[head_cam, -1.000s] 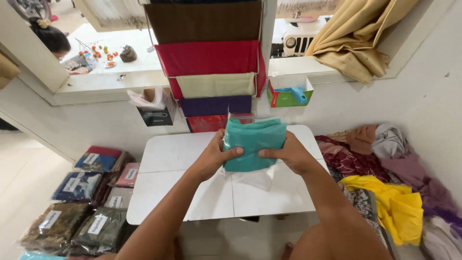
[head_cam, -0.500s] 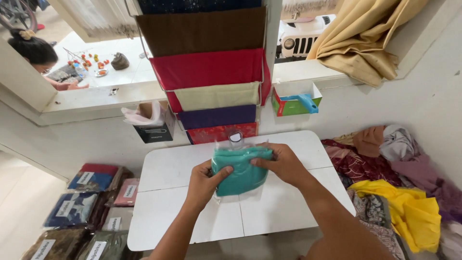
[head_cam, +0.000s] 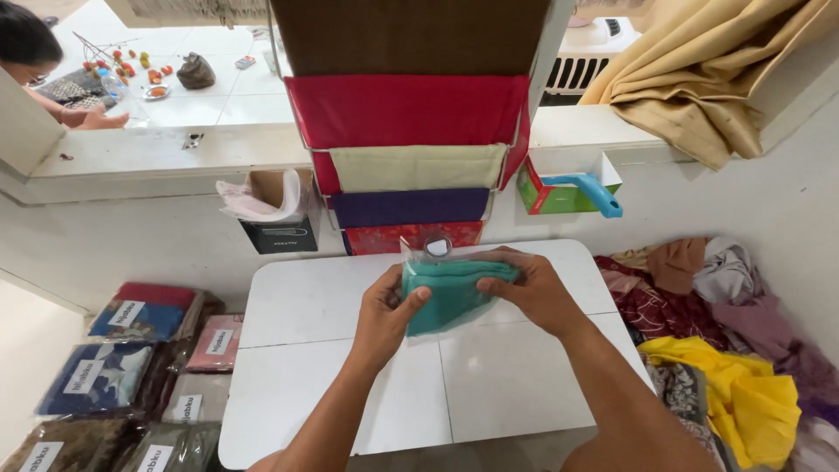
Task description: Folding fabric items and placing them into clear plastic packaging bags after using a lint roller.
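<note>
Where hands grip, teal cloth packet (head_cam: 450,293) crosswise.

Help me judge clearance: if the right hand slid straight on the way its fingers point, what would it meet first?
The right hand points left across the teal folded cloth, so it would probably meet the left hand gripping the other end first; depth is unclear.

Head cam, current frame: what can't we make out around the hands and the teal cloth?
- Teal cloth: its right end is covered by the right hand; whether the clear bag is sealed cannot be told.
- Left hand: fingers behind the cloth are hidden.
- White table: legs are out of sight beneath the top; near edge partly covered by the forearms.
- Packed cloths on the floor: cut off by the left and bottom edges.
</note>
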